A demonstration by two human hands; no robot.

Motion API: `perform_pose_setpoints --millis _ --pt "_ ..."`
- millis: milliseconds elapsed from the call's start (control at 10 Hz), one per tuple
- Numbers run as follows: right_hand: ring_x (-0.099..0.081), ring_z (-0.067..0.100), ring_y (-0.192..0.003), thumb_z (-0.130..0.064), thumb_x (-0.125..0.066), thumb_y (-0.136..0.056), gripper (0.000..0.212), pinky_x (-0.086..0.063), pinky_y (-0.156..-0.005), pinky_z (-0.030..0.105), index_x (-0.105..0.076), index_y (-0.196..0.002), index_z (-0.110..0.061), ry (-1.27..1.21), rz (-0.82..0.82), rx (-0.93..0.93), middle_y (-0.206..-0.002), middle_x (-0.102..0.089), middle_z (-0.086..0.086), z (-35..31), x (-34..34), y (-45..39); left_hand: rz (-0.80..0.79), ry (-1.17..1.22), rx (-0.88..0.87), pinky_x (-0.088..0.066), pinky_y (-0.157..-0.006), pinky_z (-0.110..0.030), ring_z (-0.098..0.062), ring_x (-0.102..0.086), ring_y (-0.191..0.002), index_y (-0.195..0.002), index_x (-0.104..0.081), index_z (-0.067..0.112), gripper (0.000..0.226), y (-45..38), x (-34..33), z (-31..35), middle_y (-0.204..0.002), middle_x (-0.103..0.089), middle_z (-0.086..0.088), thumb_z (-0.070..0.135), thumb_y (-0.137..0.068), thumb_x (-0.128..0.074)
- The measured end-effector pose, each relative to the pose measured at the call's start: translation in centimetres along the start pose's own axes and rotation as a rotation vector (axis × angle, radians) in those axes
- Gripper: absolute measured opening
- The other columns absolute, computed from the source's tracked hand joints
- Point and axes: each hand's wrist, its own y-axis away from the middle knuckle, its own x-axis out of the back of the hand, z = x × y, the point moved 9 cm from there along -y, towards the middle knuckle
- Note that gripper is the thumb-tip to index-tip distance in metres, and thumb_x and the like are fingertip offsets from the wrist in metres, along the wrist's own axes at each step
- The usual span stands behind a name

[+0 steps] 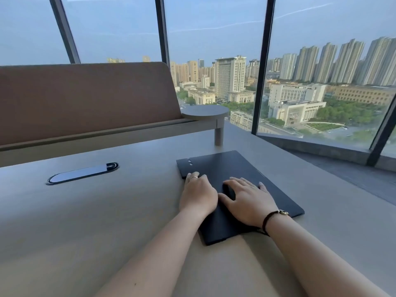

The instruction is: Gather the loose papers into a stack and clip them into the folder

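**Both hands flat on a closed black folder at a high window desk**

A closed black folder (235, 189) lies flat on a grey-beige desk (107, 221), right of centre and turned at an angle, its far corner toward the glass and its near corner toward the person. Two small round holes show near its far left corner. No loose papers are visible. All four edges of the folder sit on the desk surface; its right long edge runs well inside the desk's right edge, beyond which a darker ledge runs along the window. Broad bare desktop lies to the left and in front of the folder.

The left hand (198, 195) rests palm down on the folder's left edge, its fingers bent lightly and close together over the cover, a ring on one finger. The right hand (246, 200) lies just beside it, palm down on the cover, fingers spread apart and straight, thumb reaching toward the left hand. A dark cord bracelet circles the right wrist. Both forearms are bare and stretch forward from the lower frame.

Farther left, an oval black cable port (82, 173) is set into the desk. A brown padded divider (85, 99) stands behind it, with a round grey stand (205, 112) at its right end. City towers fill the windows.
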Motion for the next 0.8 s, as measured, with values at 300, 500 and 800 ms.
perform_pose_setpoints --millis 300,500,800 --pt "-0.051 0.020 -0.127 -0.059 -0.042 -0.096 0.042 -0.030 -0.110 0.039 -0.059 -0.123 -0.031 0.003 0.096 -0.003 -0.139 -0.059 -0.008 7.4 3.2 -5.7 0.018 0.014 0.045 -0.028 -0.118 -0.039 -0.026 -0.030 -0.145 -0.126 -0.059 0.003 0.043 -6.6 -4.3 5.0 -0.151 -0.041 -0.008 0.011 -0.090 -0.037" --pt "-0.060 0.025 -0.116 -0.059 -0.044 -0.093 0.040 -0.044 -0.089 0.036 -0.065 -0.115 -0.033 0.032 0.168 0.018 -0.125 -0.068 -0.005 7.7 3.7 -7.4 0.105 0.069 0.110 -0.041 -0.100 -0.040 -0.029 -0.047 -0.130 -0.124 -0.060 0.004 0.047 -9.4 -4.5 3.8 -0.141 -0.051 -0.009 0.015 -0.084 -0.039" --pt "-0.060 0.027 -0.045 -0.033 -0.052 -0.084 0.033 -0.031 -0.044 0.024 -0.056 -0.055 -0.018 0.176 0.640 0.305 -0.053 -0.061 -0.001 0.7 5.4 -2.1 0.239 0.540 0.058 -0.048 -0.071 -0.031 -0.026 -0.061 -0.075 -0.077 -0.069 0.008 0.026 -6.4 -1.5 3.3 -0.076 -0.069 -0.007 0.026 -0.081 -0.052"
